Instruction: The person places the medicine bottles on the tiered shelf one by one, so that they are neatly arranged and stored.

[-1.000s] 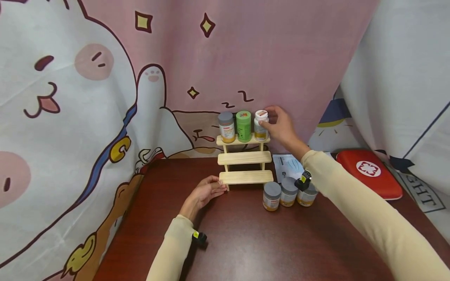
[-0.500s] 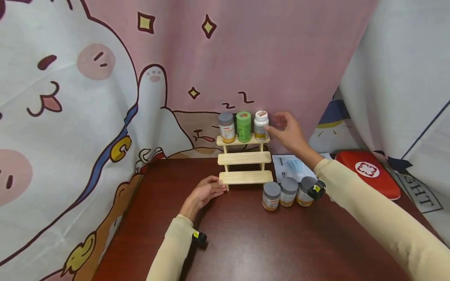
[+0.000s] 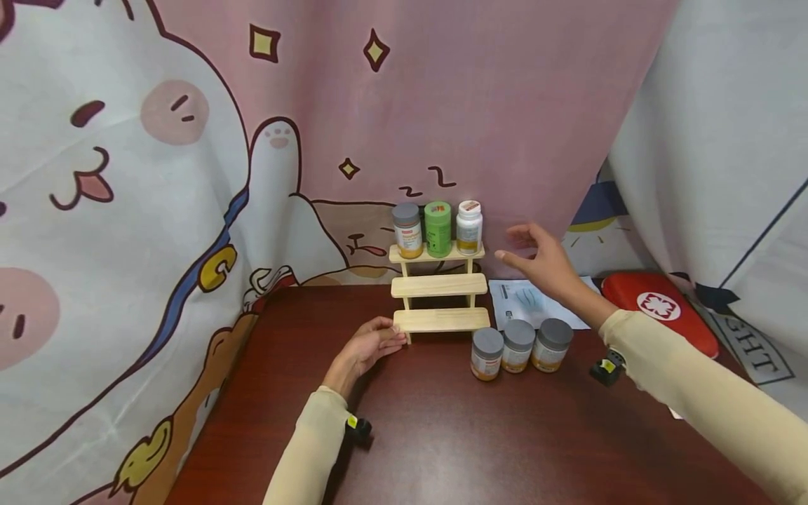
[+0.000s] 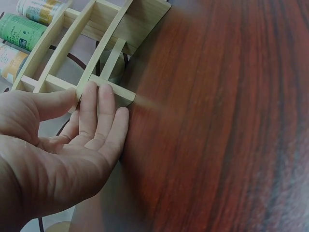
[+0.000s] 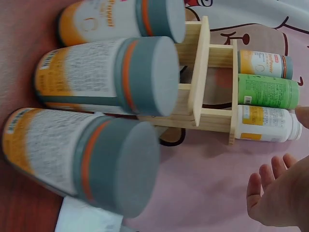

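Note:
A three-tier wooden stand (image 3: 440,285) stands against the curtain. My left hand (image 3: 369,347) holds its lower left corner, thumb on the bottom tier's end and fingers against the side support. On the top tier stand a grey-capped jar (image 3: 407,230), a green bottle (image 3: 438,229) and a white bottle (image 3: 469,228), left to right. My right hand (image 3: 546,266) hovers right of the white bottle, apart from it, with fingers spread and nothing held. The two lower tiers carry nothing. Three grey-capped jars (image 3: 518,345) stand upright on the table at the stand's lower right.
A white packet (image 3: 524,298) with a mask picture lies behind the three jars. Farther right is a red case (image 3: 663,308) with a white emblem. A printed curtain (image 3: 442,105) hangs behind the dark wooden table (image 3: 442,435).
My right hand has let go of the white bottle and moved away to the right and down. The white bottle stays on the top tier. My left hand has not moved.

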`<state>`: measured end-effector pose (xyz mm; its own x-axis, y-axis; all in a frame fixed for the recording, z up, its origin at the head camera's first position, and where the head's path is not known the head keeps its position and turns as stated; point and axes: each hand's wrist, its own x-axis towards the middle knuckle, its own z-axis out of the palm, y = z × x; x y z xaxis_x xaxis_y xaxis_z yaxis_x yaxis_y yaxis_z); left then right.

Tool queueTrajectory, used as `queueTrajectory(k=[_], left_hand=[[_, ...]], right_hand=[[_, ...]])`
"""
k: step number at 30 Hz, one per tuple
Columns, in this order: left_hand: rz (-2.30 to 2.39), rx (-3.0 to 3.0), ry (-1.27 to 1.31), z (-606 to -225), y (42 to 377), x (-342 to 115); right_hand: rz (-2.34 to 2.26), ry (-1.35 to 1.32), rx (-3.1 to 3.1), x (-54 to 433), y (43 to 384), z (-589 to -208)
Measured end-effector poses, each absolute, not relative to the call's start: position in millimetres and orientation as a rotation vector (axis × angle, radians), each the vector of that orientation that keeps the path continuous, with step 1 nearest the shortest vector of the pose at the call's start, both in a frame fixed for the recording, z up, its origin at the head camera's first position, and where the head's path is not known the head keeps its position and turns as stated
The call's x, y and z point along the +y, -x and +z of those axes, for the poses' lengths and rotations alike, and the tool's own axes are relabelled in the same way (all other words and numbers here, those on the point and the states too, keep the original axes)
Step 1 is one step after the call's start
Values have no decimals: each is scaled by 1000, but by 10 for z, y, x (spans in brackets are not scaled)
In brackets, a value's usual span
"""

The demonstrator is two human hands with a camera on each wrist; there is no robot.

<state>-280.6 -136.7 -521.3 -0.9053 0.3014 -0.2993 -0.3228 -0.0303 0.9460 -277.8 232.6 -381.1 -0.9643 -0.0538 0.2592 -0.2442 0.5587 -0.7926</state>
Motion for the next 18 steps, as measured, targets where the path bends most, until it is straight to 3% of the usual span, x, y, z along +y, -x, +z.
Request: queueTrajectory(k=[18], left_hand=[[1995, 1811, 30, -5249, 2831, -1380]], right_hand=[[1317, -323, -2793, 2682, 2437, -4235]])
